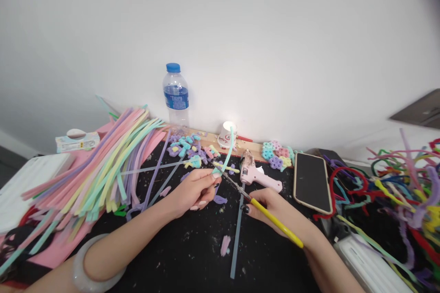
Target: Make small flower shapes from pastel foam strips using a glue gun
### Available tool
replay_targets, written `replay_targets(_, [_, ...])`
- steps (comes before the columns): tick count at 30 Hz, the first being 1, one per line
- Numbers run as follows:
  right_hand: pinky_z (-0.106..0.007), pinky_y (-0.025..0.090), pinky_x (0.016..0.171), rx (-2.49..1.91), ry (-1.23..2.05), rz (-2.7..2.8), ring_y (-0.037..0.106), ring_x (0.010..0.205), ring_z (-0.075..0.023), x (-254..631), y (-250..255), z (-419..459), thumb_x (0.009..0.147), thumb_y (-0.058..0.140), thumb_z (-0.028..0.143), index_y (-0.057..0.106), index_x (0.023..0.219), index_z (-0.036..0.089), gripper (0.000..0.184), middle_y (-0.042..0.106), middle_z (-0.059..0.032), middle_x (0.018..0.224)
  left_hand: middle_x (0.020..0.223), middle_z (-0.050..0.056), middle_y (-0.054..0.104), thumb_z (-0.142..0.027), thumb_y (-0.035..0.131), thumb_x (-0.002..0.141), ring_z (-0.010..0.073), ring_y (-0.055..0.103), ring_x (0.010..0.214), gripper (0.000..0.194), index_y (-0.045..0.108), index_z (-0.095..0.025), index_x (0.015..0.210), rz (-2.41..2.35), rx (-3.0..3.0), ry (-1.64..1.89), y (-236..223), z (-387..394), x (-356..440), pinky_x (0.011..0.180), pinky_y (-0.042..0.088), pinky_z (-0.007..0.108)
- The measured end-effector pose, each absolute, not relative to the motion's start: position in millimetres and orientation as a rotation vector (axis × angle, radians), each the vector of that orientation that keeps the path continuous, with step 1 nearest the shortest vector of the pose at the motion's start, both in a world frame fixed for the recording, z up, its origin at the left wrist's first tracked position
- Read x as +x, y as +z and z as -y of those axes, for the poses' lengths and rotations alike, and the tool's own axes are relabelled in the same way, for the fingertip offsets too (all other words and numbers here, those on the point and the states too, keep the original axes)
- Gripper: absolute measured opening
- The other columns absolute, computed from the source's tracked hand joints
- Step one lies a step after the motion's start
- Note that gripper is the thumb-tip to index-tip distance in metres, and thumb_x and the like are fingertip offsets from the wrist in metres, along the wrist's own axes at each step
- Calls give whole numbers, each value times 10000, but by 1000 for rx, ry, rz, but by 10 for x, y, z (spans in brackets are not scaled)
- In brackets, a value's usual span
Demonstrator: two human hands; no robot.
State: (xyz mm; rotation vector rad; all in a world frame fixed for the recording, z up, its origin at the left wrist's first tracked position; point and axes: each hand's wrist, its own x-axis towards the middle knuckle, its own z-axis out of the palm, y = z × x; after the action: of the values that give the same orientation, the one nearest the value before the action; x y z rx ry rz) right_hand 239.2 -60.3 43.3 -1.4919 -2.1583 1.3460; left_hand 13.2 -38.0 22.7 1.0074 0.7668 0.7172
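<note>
My left hand (201,191) pinches a mint-green pipe cleaner (228,158), whose free end stands up in front of the paper cup. Near those fingertips the lower end looks bent or looped, partly hidden. My right hand (271,210) is closed round yellow-handled pliers (271,219) with long, narrow metal jaws. Their tips reach the pipe cleaner beside my left fingers; whether they grip it I cannot tell. Just beyond lie small purple, blue and yellow pipe-cleaner pieces (185,146). A pink glue gun (257,176) lies behind my right hand.
A thick bundle of pastel pipe cleaners (103,165) lies left. Along the wall stand a water bottle (176,96) and a paper cup (225,135), with finished flowers (276,153) to their right. A phone (312,183) and tangled bright pipe cleaners (409,201) lie right. A glue stick (237,238) lies in front.
</note>
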Motion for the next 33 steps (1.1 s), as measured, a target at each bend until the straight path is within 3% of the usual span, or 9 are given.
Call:
replay_targets(6, [-208,170,453,-1500,1258,2207,217,532,-77,2358,371,595,814,504,438,329,569,175,400,261,59,572,384,-89,358,-388,415,893,43,238,293,272,446,-182,718,-759,1063,731,198,395,139,290,165,132])
replay_targets(12, [-207,213,469,-1543,1015,2118,262,546,-90,2339,362,554,804,498,348,368,581,177,309,305,52,587,544,-56,353,-382,428,901,56,332,469,288,580,-154,813,-767,1163,868,206,407,150,474,320,160])
replay_targets(18, [-213,238,492,-1531,830,2086,287,552,-102,2356,355,530,825,466,347,439,611,168,280,334,46,577,576,-51,318,-391,496,869,73,317,520,276,638,-158,908,-805,1089,878,202,419,169,522,322,193])
replay_targets(22, [-225,347,538,-1398,979,2057,385,598,-121,2334,441,584,833,491,439,506,694,155,317,444,15,646,617,-34,402,-369,535,845,85,397,574,242,624,-146,872,-825,1070,945,167,405,203,579,376,212])
replay_targets(26, [-248,450,605,-1271,1205,1953,491,696,-162,2272,614,674,774,515,596,556,891,185,430,536,-21,767,666,-7,501,-356,540,831,123,491,643,258,564,-141,691,-950,1211,1021,157,369,188,642,429,257])
replay_targets(29, [-240,459,587,-1270,1340,1899,481,647,-142,2263,706,713,770,441,672,542,926,194,513,520,-11,754,585,-19,496,-339,527,836,123,478,595,321,508,-155,572,-1173,1486,1093,198,348,147,611,391,243])
replay_targets(33, [-203,394,453,-1287,1529,1943,397,503,-91,2337,668,724,802,382,669,488,807,173,507,437,22,652,585,-29,466,-327,512,844,119,463,582,334,473,-170,552,-1329,1688,1155,269,353,110,591,360,229])
